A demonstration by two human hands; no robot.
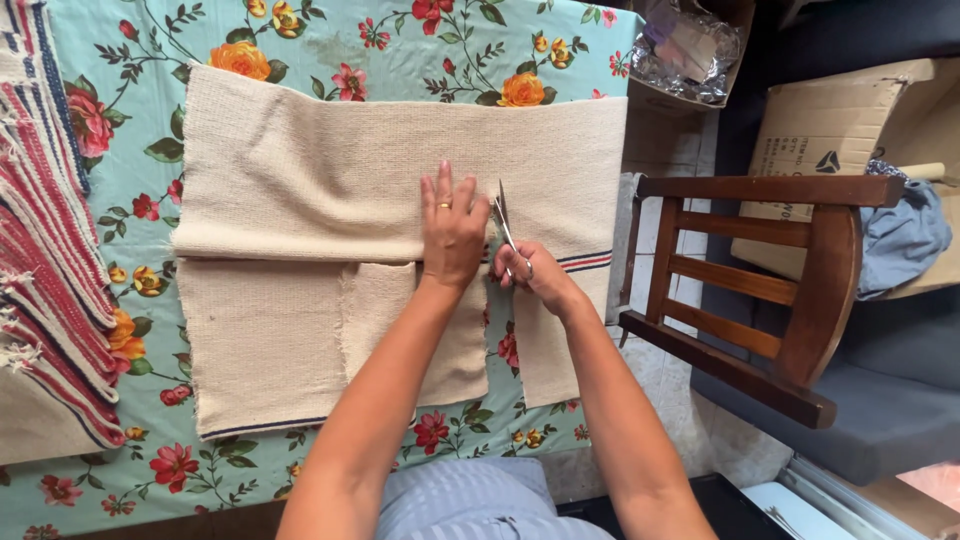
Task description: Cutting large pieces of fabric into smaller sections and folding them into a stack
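The left hand (452, 228) lies flat, fingers spread, pressing down on a large beige woven cloth (330, 170) that is spread across the worktop (150, 180), which is covered with a turquoise oilcloth printed with red and orange flowers. A gold ring sits on one finger of that hand. Just beside it, the right hand (528, 272) is closed around the handles of a pair of metal scissors (503, 222), whose blades point away from the person and lie on the cloth at the edge of the left hand's fingers. The two hands are close together, nearly touching.

The cloth is folded over, so its upper layer ends in a straight edge under the hands. Below that edge hang separate beige panels (270, 350) with gaps between them; a thin dark stripe runs along the bottom of the left panel. At the cloth's right end there are short red and blue stripes (585, 262).

A stack of red, blue and white striped fabric (45, 250) lies at the left of the worktop. To the right stands a dark wooden chair (770, 290), with cardboard boxes (830, 130) behind it.
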